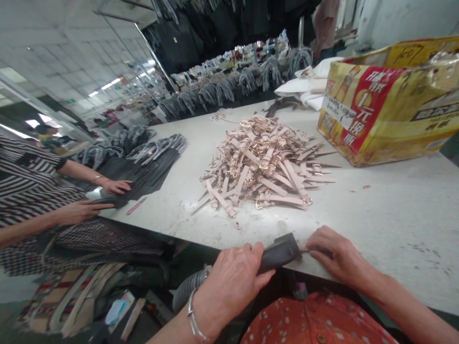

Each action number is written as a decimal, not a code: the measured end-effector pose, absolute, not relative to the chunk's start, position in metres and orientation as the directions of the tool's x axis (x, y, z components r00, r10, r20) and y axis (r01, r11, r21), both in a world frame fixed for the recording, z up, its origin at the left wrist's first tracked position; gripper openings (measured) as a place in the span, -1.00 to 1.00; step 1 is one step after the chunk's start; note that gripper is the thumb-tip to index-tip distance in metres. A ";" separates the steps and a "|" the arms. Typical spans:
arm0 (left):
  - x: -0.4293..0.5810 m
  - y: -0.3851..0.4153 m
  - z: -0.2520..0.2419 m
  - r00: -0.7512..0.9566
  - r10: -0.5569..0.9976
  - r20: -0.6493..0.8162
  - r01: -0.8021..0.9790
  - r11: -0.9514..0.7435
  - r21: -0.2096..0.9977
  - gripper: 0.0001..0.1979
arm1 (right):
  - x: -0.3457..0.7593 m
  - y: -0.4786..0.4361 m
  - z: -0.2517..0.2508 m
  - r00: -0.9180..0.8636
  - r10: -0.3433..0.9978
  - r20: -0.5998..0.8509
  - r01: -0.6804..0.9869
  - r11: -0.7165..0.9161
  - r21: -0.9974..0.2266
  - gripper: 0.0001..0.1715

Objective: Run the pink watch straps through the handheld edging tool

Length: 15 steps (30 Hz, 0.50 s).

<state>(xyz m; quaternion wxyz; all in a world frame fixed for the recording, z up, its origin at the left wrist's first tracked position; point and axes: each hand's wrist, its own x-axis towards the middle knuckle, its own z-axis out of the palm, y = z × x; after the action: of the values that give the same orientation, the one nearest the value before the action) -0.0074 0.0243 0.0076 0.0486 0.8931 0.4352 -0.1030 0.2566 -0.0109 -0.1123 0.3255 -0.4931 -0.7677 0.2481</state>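
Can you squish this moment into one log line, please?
left hand: gripping black tool | right hand: at tool's end, hold unclear | table: heap of pale buckled straps, yellow box

Black tool [281, 252] held tilted, pale pink buckled straps [266, 166] heaped beyond

A matt, plastic-looking tool [279, 253] with ribbed hose [191, 289]; smooth, leather-like straps [273, 186] with shiny metal buckles [258, 205]; smooth, stained tabletop [358, 210]; glossy cardboard box [390, 112].
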 end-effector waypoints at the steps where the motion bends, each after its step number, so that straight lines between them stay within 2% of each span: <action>1: -0.005 0.025 0.007 0.600 0.769 -0.220 0.788 -0.616 -0.006 -0.72 | 0.257 -0.011 -0.113 -0.305 0.918 0.253 0.597 0.391 -0.701 -0.87; 10: -0.012 0.026 0.012 0.576 0.754 -0.316 0.798 -0.603 0.016 -0.70 | 0.256 -0.011 -0.109 -0.293 0.922 0.253 0.585 0.382 -0.716 -0.86; 15: -0.005 0.022 0.009 0.598 0.745 -0.297 0.788 -0.615 0.044 -0.75 | 0.256 -0.011 -0.109 -0.288 0.922 0.257 0.584 0.382 -0.717 -0.85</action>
<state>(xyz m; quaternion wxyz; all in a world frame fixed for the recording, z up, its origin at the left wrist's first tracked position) -0.0052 0.0218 0.0087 0.0854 0.8897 0.4306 -0.1257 0.2561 -0.0109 -0.1087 0.3339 -0.4946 -0.7613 0.2537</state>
